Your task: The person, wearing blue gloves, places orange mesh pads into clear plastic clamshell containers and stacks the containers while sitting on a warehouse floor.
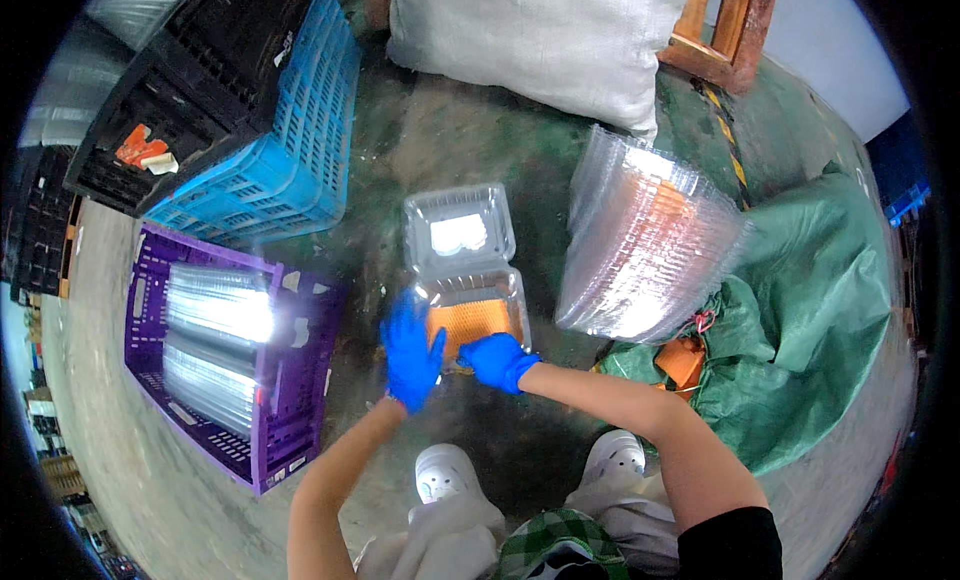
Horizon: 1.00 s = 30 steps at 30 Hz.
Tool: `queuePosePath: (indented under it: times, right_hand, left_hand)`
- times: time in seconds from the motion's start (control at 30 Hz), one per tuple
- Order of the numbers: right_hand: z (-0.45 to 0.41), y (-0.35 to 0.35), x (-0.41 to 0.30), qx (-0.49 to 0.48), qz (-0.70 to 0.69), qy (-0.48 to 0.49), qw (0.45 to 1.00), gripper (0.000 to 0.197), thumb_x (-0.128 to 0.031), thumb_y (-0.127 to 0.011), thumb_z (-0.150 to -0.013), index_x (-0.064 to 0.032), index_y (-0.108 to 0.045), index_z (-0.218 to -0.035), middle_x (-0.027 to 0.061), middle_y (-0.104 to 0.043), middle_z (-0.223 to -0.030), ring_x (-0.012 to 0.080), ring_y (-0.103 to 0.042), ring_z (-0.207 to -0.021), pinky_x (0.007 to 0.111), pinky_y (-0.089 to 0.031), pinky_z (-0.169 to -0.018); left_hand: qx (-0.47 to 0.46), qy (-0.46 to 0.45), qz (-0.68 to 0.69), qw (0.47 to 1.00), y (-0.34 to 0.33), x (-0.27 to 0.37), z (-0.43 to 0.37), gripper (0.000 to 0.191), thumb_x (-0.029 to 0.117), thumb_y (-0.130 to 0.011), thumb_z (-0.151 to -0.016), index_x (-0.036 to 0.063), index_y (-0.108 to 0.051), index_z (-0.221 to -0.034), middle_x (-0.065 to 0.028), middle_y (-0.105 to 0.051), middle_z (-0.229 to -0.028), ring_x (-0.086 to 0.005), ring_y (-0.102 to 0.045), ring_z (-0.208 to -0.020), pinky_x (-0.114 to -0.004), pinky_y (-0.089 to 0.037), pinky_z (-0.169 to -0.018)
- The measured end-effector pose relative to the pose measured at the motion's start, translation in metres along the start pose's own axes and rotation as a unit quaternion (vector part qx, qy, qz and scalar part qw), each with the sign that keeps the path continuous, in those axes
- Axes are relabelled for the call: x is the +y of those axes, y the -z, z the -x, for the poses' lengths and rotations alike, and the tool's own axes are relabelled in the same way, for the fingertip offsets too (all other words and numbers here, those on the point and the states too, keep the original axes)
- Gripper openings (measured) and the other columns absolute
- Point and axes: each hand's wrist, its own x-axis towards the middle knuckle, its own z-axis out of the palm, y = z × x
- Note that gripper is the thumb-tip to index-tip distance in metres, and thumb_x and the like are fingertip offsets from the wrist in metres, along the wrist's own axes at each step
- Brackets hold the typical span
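Note:
A hinged clear plastic clamshell container (459,227) stands open before me, its lid half lying away from me. An orange foam net pad (469,321) lies in its nearer half. My left hand (412,355), in a blue glove, is at the container's left edge with its fingers spread; it appears to hold nothing. My right hand (491,361), gloved in blue too, is bent at the container's near edge by the pad; what its fingertips hold is hidden. To the right leans a nested stack of clear plastic containers (652,250).
A purple crate (259,430) at left holds more nested clear containers (214,355). Behind it stand blue (315,122) and black crates (172,107). A white woven sack (525,39) is at the top. A green sack (810,302) with orange pieces (681,364) lies at right.

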Motion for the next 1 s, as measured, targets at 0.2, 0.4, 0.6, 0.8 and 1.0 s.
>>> queuePosePath:
  times: [0.2,0.4,0.6,0.8,1.0]
  right_hand:
    - [0.0,0.024,0.0,0.153,-0.043,-0.105,0.982,0.017,-0.021,-0.044,-0.074,-0.0083,-0.055,-0.076,0.0128,-0.057,-0.069,0.0284,-0.056,-0.064,0.04,-0.043,-0.057]
    - [-0.005,0.081,-0.025,0.272,0.03,0.003,0.962,0.015,-0.02,-0.045,-0.072,-0.0077,-0.054,-0.072,0.0109,-0.056,-0.067,0.0245,-0.055,-0.063,0.036,-0.042,-0.056]
    - [0.053,0.197,-0.049,0.406,0.142,0.059,0.901,0.013,-0.017,-0.052,-0.06,-0.0105,-0.055,-0.071,0.008,-0.054,-0.064,0.0249,-0.054,-0.06,0.035,-0.041,-0.052]
    - [0.12,0.285,0.009,0.47,0.278,-0.064,0.835,0.015,-0.009,-0.052,-0.058,-0.0148,-0.056,-0.071,0.008,-0.053,-0.062,0.0259,-0.052,-0.059,0.036,-0.04,-0.052]
    - [0.162,0.252,0.082,0.368,0.228,-0.22,0.874,0.008,-0.017,-0.051,-0.069,-0.0119,-0.055,-0.074,0.0103,-0.054,-0.064,0.0282,-0.052,-0.059,0.039,-0.04,-0.052]
  left_hand:
    - [-0.13,0.222,0.856,0.448,0.01,-0.004,-0.008,0.048,0.036,-0.026,-0.087,0.0041,-0.024,-0.123,-0.0103,-0.033,-0.121,-0.0206,-0.037,-0.107,-0.031,-0.033,-0.088]
    - [-0.06,0.226,0.806,0.543,-0.054,-0.099,-0.002,0.05,0.037,-0.033,-0.084,0.0047,-0.028,-0.122,-0.0096,-0.036,-0.119,-0.0235,-0.042,-0.101,-0.032,-0.034,-0.085]
    - [-0.073,0.25,0.519,0.814,-0.034,-0.041,0.001,0.052,0.022,-0.04,-0.083,-0.0012,-0.017,-0.125,-0.0122,-0.025,-0.127,-0.0195,-0.026,-0.115,-0.028,-0.022,-0.094]
    - [-0.039,0.275,0.539,0.796,-0.006,-0.028,0.016,0.051,0.011,-0.044,-0.081,0.0007,-0.02,-0.125,-0.0088,-0.029,-0.125,-0.0165,-0.029,-0.113,-0.028,-0.022,-0.094]
    - [-0.052,0.244,0.535,0.807,-0.008,-0.028,0.018,0.052,0.008,-0.044,-0.08,-0.0005,-0.018,-0.125,-0.0107,-0.025,-0.127,-0.0179,-0.025,-0.116,-0.028,-0.019,-0.095]
